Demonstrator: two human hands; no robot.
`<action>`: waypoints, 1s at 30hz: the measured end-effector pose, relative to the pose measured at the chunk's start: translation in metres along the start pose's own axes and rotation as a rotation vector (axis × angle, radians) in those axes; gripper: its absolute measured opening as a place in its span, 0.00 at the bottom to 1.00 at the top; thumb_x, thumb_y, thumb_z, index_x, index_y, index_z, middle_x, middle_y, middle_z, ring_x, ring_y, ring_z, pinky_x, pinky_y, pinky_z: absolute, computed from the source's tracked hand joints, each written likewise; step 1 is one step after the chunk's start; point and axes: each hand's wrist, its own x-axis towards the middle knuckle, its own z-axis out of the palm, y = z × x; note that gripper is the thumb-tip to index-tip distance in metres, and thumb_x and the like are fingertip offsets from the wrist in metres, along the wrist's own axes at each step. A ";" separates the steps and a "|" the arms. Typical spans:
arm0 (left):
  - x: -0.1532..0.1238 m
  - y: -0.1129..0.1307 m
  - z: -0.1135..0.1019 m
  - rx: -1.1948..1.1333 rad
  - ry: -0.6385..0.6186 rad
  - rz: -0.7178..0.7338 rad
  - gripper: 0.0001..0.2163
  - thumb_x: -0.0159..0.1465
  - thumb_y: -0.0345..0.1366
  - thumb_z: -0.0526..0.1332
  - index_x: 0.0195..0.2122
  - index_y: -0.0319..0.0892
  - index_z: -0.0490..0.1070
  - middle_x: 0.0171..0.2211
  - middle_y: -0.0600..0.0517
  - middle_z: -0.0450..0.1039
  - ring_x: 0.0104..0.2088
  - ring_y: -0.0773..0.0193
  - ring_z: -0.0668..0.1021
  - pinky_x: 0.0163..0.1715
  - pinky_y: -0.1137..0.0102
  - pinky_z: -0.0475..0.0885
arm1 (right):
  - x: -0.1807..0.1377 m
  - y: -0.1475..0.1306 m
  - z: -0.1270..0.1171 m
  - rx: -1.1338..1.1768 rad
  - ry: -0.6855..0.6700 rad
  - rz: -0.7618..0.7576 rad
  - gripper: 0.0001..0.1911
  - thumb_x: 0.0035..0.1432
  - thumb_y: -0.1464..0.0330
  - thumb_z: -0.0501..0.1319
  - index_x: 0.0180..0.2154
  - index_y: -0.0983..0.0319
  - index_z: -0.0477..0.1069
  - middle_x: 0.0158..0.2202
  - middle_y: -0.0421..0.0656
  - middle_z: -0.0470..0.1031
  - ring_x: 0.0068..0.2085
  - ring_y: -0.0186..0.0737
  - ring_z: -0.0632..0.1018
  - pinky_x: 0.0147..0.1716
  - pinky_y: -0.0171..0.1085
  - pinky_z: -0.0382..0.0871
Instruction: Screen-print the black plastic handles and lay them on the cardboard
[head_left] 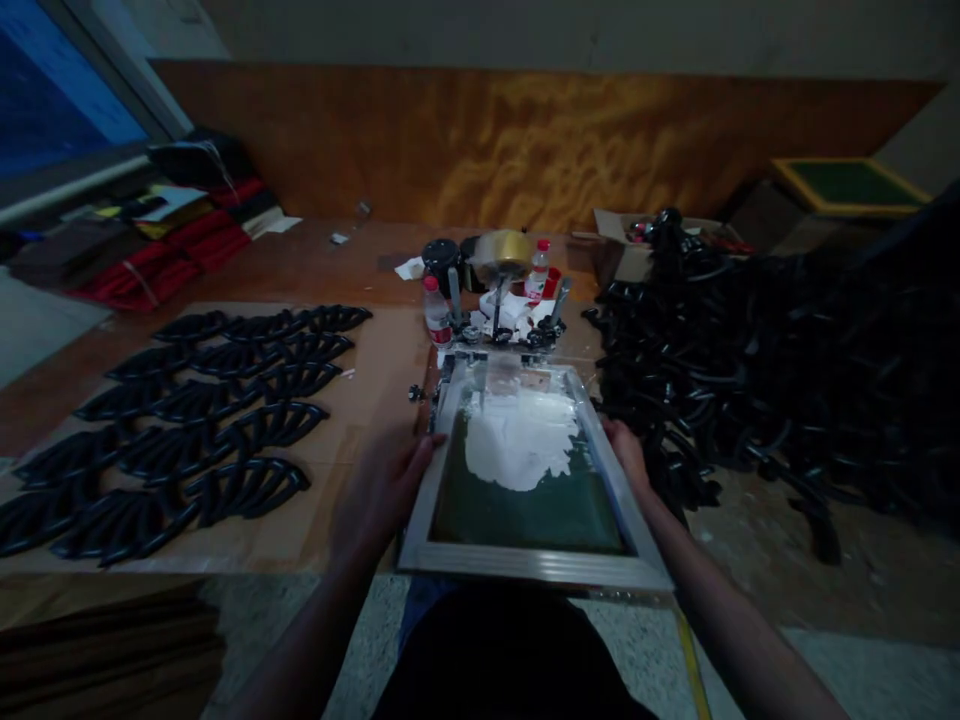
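A screen printing frame [536, 562] with a grey metal border lies in front of me. White ink [517, 445] covers the upper part of its green mesh [529, 515]. My left hand [394, 480], partly blurred, is at the left rail, closed against it with the thumb side on the edge. On the opposite rail, my right hand [628, 455] grips the edge, its fingers partly hidden. Behind the frame, its far end meets a hinge clamp [506, 335] with upright metal levers. Whatever lies under the frame is hidden.
Rows of black curved, ribbed pieces [225, 420] lie on cardboard at left. A large heap of similar black pieces [720, 370] fills the right. Bottles [437, 315], a tape roll [504, 252] and a cardboard box [630, 255] stand behind. Red bundles [150, 270] lie far left.
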 end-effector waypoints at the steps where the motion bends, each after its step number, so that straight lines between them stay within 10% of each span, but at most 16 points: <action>1: -0.005 -0.013 0.004 0.015 -0.039 -0.040 0.23 0.65 0.50 0.54 0.53 0.42 0.74 0.34 0.50 0.78 0.37 0.58 0.78 0.37 0.65 0.74 | 0.009 0.001 -0.006 -0.009 0.057 0.023 0.22 0.67 0.63 0.51 0.41 0.71 0.78 0.41 0.50 0.79 0.40 0.42 0.79 0.45 0.38 0.72; 6: -0.005 -0.064 0.029 0.078 -0.133 -0.165 0.32 0.64 0.45 0.55 0.67 0.38 0.56 0.26 0.55 0.71 0.27 0.63 0.74 0.30 0.69 0.70 | 0.047 -0.063 0.000 -0.075 0.062 -0.280 0.34 0.56 0.69 0.64 0.64 0.68 0.60 0.65 0.58 0.59 0.63 0.54 0.63 0.58 0.48 0.62; 10: -0.001 -0.076 0.034 0.072 -0.154 -0.175 0.32 0.65 0.45 0.54 0.68 0.37 0.54 0.29 0.53 0.73 0.31 0.62 0.76 0.33 0.68 0.71 | 0.049 -0.112 0.025 -0.185 -0.294 -0.341 0.20 0.59 0.72 0.60 0.54 0.64 0.70 0.53 0.52 0.73 0.52 0.50 0.72 0.50 0.42 0.66; 19: -0.003 -0.082 0.035 0.052 -0.146 -0.168 0.30 0.65 0.46 0.54 0.66 0.37 0.58 0.31 0.52 0.75 0.33 0.61 0.77 0.36 0.67 0.72 | -0.002 -0.087 0.010 -0.167 -0.655 -0.803 0.09 0.56 0.76 0.58 0.38 0.61 0.73 0.39 0.45 0.77 0.43 0.44 0.74 0.42 0.37 0.66; 30: -0.004 -0.074 0.035 -0.061 -0.097 -0.176 0.30 0.63 0.45 0.57 0.64 0.36 0.61 0.25 0.56 0.69 0.27 0.65 0.72 0.28 0.71 0.68 | -0.017 -0.084 0.031 -0.122 -0.472 -0.724 0.13 0.58 0.73 0.59 0.45 0.62 0.74 0.40 0.46 0.76 0.42 0.44 0.74 0.39 0.37 0.66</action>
